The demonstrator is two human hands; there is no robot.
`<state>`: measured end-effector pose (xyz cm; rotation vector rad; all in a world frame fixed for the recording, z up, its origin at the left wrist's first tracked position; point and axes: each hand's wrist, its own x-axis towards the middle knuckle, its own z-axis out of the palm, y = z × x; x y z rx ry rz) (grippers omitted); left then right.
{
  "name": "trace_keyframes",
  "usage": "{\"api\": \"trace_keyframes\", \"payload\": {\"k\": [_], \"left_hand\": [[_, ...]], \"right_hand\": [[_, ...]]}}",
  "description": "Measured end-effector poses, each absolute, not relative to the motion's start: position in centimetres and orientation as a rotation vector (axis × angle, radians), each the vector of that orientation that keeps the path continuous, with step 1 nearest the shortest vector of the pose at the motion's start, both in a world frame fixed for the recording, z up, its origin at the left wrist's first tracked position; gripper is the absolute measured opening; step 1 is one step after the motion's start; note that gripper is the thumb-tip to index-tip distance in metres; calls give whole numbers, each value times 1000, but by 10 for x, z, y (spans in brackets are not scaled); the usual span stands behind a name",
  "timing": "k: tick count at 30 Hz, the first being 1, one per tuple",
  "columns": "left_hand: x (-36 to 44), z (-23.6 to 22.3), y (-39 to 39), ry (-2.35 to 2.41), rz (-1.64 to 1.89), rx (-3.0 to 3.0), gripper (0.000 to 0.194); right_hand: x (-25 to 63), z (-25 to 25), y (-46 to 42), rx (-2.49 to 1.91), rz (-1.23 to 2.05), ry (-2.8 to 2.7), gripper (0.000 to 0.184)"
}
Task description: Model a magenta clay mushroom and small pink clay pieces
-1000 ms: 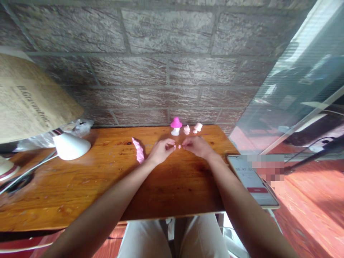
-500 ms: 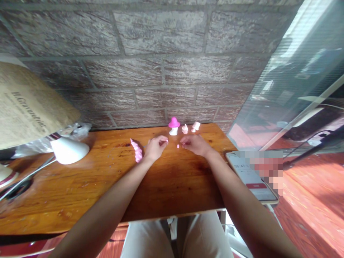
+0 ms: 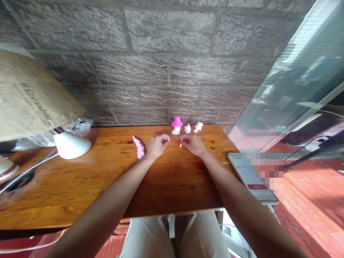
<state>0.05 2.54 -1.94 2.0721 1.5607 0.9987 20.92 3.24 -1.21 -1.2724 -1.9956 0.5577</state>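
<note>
My left hand [image 3: 159, 144] is closed in a pinch, with a tiny pink bit of clay [image 3: 169, 139] showing at its fingertips. Opposite it, my right hand [image 3: 193, 143] has thumb and fingers pressed together; what is between them is too small to make out. A small pink clay piece [image 3: 180, 146] lies just below the right fingertips. Behind the hands stands a clay mushroom [image 3: 176, 126] with a bright pink cap and white stem. Two small pale pink clay figures [image 3: 187, 128] [image 3: 198, 126] are to its right. A lumpy pink clay strip [image 3: 139, 147] lies beside my left hand.
The wooden table [image 3: 172, 182] meets a brick wall [image 3: 145, 68]. On the left are a lamp with a printed shade [image 3: 34, 96] and white base [image 3: 72, 145], crumpled clear plastic [image 3: 86, 125] and a cup [image 3: 6, 168]. A phone [image 3: 254, 186] lies at the right edge.
My right hand has moved slightly left, bringing its fingertips right by the small pink piece. My left hand keeps its pinch. The whole view has shifted a little.
</note>
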Motion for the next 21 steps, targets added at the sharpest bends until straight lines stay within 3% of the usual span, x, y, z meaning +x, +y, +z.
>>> {"api": "trace_keyframes", "payload": {"k": [12, 16, 21], "left_hand": [[1, -15, 20, 1636, 1057, 2097, 20], [1, -10, 8, 1351, 1227, 2149, 21], [10, -3, -2, 963, 1312, 1918, 31]], "right_hand": [[216, -14, 37, -1082, 963, -1632, 10], [214, -2, 29, -1015, 1309, -1374, 26], [208, 8, 20, -838, 1565, -1249, 29]]}}
